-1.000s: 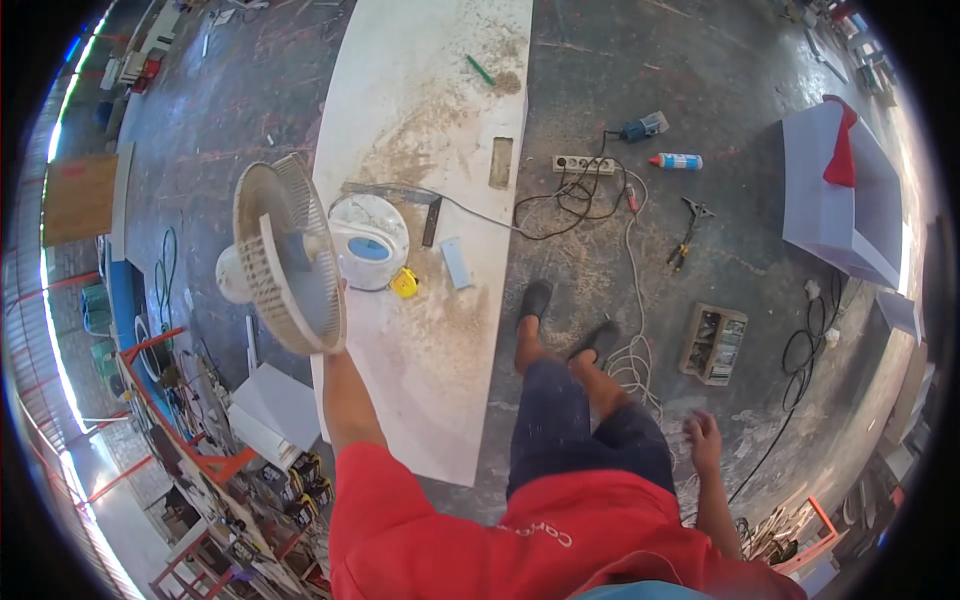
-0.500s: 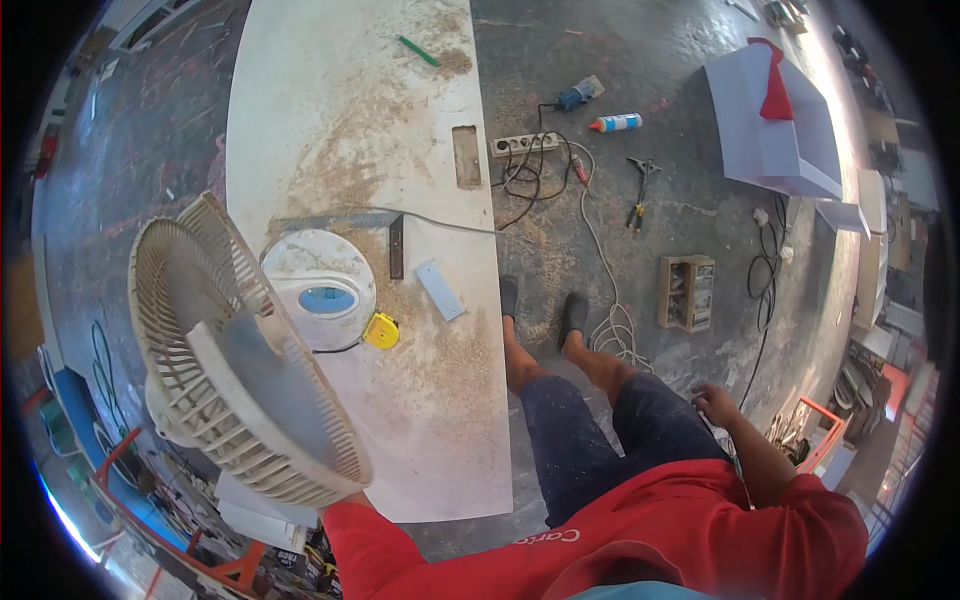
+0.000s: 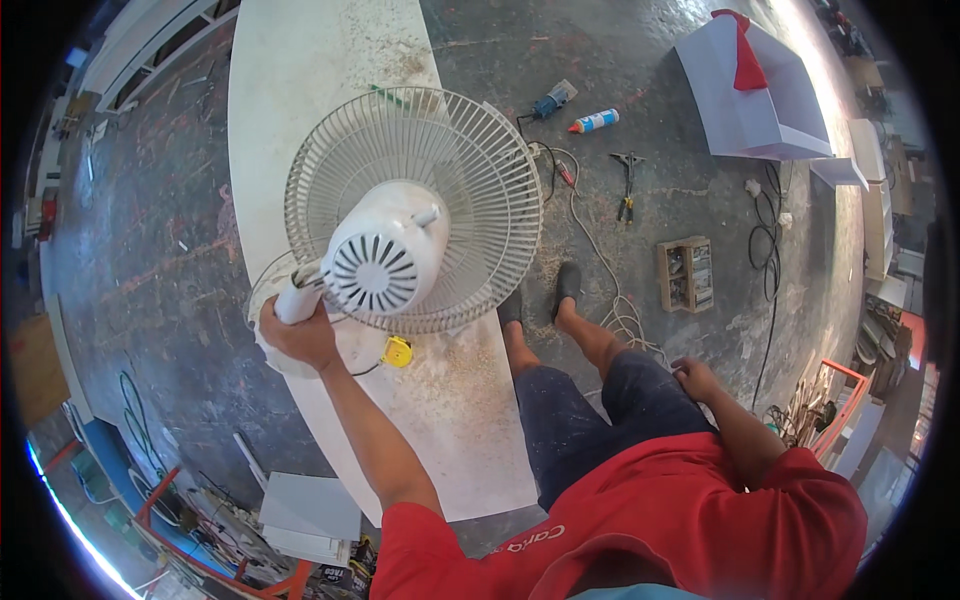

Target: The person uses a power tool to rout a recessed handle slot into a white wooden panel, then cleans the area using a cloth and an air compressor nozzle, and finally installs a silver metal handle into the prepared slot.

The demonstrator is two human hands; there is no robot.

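Overhead, then, from largest to smallest:

Board: a long pale board (image 3: 300, 120) lay on the dark concrete floor (image 3: 140, 260), dusted with sawdust and running from the top of the view down past the person's left side.
Fan: a white fan (image 3: 415, 205) was held above the board, its round wire guard facing away and its vented motor housing turned toward the camera.
Left hand: the left hand (image 3: 297, 335) was clamped around the fan's white stem just below the motor, arm stretched out over the board.
Right hand: the right hand (image 3: 694, 379) rested against the right thigh, well apart from the left, fingers loosely curled and holding nothing.
Box: a white open box (image 3: 750, 110) with a red cloth on its top edge sat at upper right.
Tray: a small wooden tray (image 3: 685, 273) lay right of the feet.
Tape measure: a yellow tape measure (image 3: 397, 351) lay on the board, just beneath the guard's lower rim.
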